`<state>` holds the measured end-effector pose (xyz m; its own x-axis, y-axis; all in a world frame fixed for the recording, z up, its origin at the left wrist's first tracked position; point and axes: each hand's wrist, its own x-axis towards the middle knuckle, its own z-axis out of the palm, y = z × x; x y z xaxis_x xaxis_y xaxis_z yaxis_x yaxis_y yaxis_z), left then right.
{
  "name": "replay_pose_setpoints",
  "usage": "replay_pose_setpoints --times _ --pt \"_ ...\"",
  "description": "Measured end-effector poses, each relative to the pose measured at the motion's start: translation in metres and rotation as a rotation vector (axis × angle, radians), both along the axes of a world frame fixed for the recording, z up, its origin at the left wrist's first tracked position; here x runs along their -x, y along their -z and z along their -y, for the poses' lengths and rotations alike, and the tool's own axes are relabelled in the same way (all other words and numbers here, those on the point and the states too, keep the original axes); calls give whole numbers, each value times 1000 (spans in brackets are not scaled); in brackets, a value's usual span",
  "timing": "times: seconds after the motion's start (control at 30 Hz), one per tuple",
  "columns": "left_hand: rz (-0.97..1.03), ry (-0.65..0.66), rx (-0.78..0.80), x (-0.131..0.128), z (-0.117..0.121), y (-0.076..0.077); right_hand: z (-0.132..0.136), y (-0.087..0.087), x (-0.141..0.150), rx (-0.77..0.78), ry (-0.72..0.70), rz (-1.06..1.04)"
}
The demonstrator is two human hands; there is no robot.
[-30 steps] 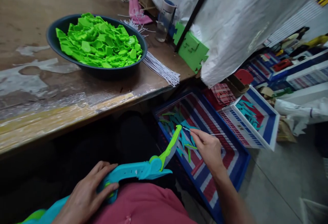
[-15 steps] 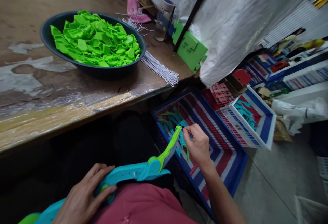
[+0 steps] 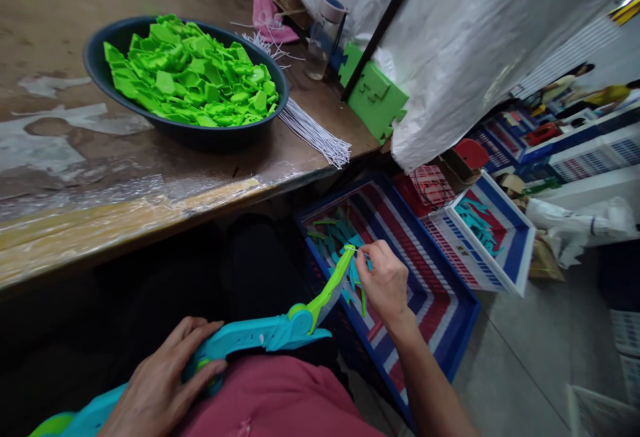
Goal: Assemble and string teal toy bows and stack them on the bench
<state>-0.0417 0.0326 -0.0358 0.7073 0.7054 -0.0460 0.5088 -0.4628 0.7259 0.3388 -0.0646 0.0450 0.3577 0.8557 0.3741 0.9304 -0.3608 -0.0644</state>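
Observation:
A long jointed plastic toy piece (image 3: 260, 335), turquoise with a lime-green end section (image 3: 330, 283), lies across my lap. My left hand (image 3: 167, 373) is wrapped round its turquoise part at lower left, thumb and fingers on opposite sides. At the tip of the green section, my right hand (image 3: 384, 280) pinches a thin white tie (image 3: 354, 248) that is joined to the tip. Whether the tie passes through a hole there is too small to tell. A dark basin (image 3: 90, 67) heaped with bright green plastic pieces (image 3: 190, 77) stands on the table.
White wire ties (image 3: 317, 133) lie by the basin on the worn table (image 3: 50, 177), near a bottle (image 3: 323, 40) and a green foam mat (image 3: 375, 93). Below my right hand is a blue-rimmed crate (image 3: 445, 330) with turquoise and green pieces. Behind it stands a white crate (image 3: 520, 270).
The view has shifted slightly. Both hands keep their grips, with the right hand still at the green tip and the tie between its fingers.

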Motion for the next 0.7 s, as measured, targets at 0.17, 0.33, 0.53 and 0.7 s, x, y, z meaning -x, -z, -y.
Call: replay_pose_setpoints --times 0.17,0.33,0.53,0.7 --pt "0 -10 -10 -1 2 1 -2 -2 1 47 -23 102" --pt "2 -17 -22 -3 2 -2 -9 -2 5 139 -35 117" --pt "44 11 -68 -6 2 -3 -21 1 6 384 30 103" --pt "78 -33 -131 -9 3 -11 -19 7 -5 475 -11 50"
